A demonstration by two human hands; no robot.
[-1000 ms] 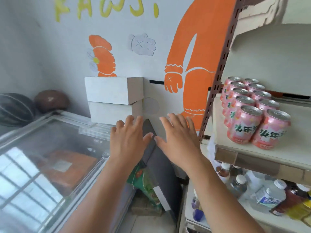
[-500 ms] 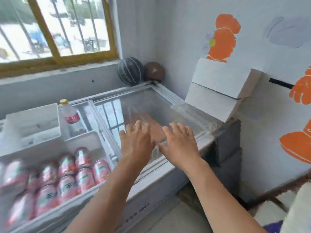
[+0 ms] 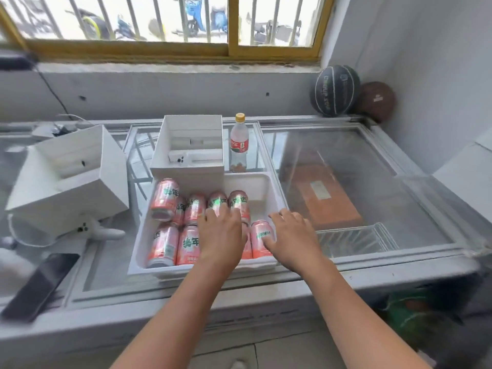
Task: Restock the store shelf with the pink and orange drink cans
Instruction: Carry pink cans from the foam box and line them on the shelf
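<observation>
My left hand [image 3: 222, 235] lies palm down over the pink and orange drink cans [image 3: 165, 199]. Its fingers [image 3: 213, 213] are spread and nearly straight, with the tips over two cans of the far row, and they curl round nothing. My right hand [image 3: 292, 235] is just beside it. Those fingers [image 3: 282, 217] fan out loosely above the bare right end of the tray, and the thumb lies against the rightmost can [image 3: 259, 237]. This hand grips nothing either.

The cans are smooth, glossy metal cylinders with green lettering. They lie on their sides in two rough rows, packed close together, inside a white plastic tray [image 3: 274, 187] with rounded corners and a raised rim.

The tray sits on the sliding glass lid of a chest freezer [image 3: 399, 209]. Right behind it is an open white cardboard box [image 3: 186, 166], square and matte. A second white box [image 3: 80, 187] stands tilted well to the left. Beside the first box a clear plastic bottle [image 3: 239, 143] with a yellow cap and red label stands upright. A black phone [image 3: 40, 286] lies flat near the front left edge. Through the scuffed, cloudy glass a flat orange carton [image 3: 327, 201] shows dimly.

In the far right corner a dark basketball [image 3: 335, 90] and a brown basketball [image 3: 376, 99] rest side by side against the grey plaster wall. Above a rough concrete sill runs a barred window [image 3: 231, 22] with a yellow frame.
</observation>
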